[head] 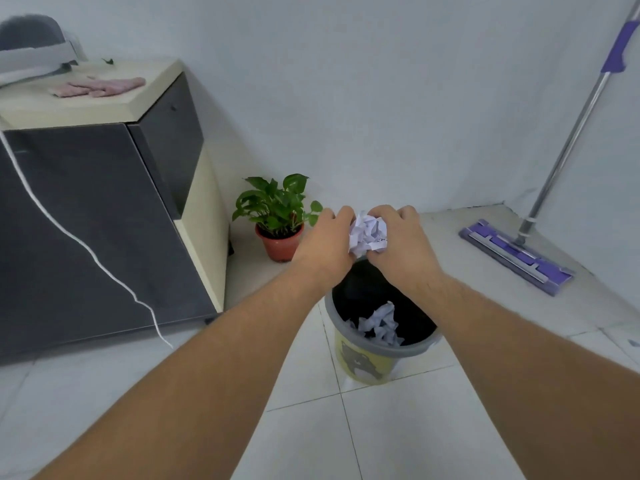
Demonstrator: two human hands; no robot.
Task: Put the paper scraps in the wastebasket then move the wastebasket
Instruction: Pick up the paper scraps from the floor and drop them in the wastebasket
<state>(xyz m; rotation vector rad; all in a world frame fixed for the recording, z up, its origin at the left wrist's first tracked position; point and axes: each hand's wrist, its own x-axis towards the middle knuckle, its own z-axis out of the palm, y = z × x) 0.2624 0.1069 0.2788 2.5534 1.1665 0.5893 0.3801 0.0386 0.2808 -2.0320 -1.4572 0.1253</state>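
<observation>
Two bare forearms extend forward from the lower edge of the view over a white tiled floor (pixel 398 427). The wastebasket (pixel 377 351), yellow-walled with a grey rim and dark interior, stands on the tiles directly below the hands; one crumpled paper scrap (pixel 379 323) lies inside it. Above the far rim, the left hand (pixel 323 242) and right hand (pixel 403 240) are brought together, fingers curled and clamped on a second crumpled paper wad (pixel 367 233) held between them. Just beyond the left hand stands a potted plant (pixel 277 216). A dark-fronted cabinet (pixel 104 220) stands to the left; a purple flat mop (pixel 516 252) leans against the wall at right.
</observation>
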